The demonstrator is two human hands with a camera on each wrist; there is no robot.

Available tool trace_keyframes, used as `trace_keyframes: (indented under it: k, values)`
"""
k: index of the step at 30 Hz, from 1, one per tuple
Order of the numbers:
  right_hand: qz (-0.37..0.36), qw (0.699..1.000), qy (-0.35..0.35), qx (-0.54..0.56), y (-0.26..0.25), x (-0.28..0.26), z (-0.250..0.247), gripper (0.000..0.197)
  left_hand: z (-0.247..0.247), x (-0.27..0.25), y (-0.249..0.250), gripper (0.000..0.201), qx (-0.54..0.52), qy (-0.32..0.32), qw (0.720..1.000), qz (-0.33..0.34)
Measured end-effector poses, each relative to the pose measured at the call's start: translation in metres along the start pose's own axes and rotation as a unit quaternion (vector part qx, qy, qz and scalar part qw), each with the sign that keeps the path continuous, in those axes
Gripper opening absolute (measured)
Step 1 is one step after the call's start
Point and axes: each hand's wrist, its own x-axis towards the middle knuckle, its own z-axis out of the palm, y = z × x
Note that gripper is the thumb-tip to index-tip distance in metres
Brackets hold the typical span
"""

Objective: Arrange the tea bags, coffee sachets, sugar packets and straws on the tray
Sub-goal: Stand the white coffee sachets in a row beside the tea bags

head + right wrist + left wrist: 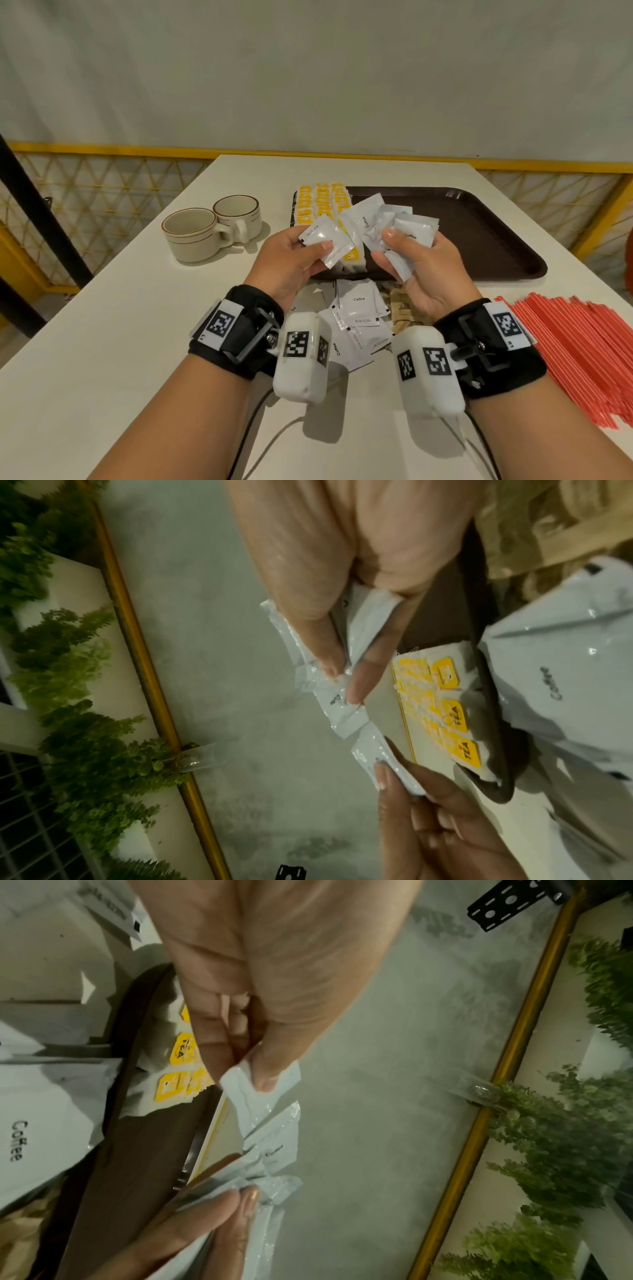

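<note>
White coffee sachet (325,245) pinched in the grip of the left hand (291,263), raised over the near left edge of the brown tray (479,222). Beside it, fanned sachets (394,222), about four, clasped in the grip of the right hand (424,274). Probably best to pass the single one across, square the fan into an even stack with labels facing one way, then lay it flat next to the yellow tea bags (318,202) without disturbing them. Counted: three rows of tea bags on the tray's left end; at least five loose sachets (358,308) on the worktop (120,325) near the wrists; brown sugar packets (402,308), mostly hidden; red straws (575,342) at right, too many to count; two cups (195,233) at left.
</note>
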Motion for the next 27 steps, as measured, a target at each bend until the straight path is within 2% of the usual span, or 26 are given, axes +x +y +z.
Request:
trace_keyframes:
  k: [6,9,14,19,23,27]
  values:
    - [0.005,0.999,-0.040,0.000,-0.003,0.006,0.008,0.026,0.003,0.006,0.010,0.018,-0.050,0.011,0.999,-0.009]
    - [0.001,0.998,-0.059,-0.029,-0.008,0.012,0.014,0.026,0.008,0.017,0.018,0.025,-0.104,0.057,0.993,0.008]
    - [-0.001,0.998,-0.052,-0.025,-0.003,0.010,0.012,0.023,0.021,0.032,0.020,0.026,-0.167,0.086,0.981,-0.038]
    - [-0.032,0.998,-0.038,-0.026,-0.016,0.012,0.004,0.022,0.037,0.039,0.023,0.025,-0.118,0.053,0.991,-0.026]
    - [-0.089,0.990,-0.044,-0.096,-0.035,0.020,0.009,0.025,0.037,0.047,0.047,0.034,-0.141,0.007,0.990,-0.026]
    - [-0.104,0.984,-0.058,-0.130,-0.061,0.036,0.024,0.024,0.037,0.048,0.063,0.040,-0.098,-0.023,0.995,0.004]
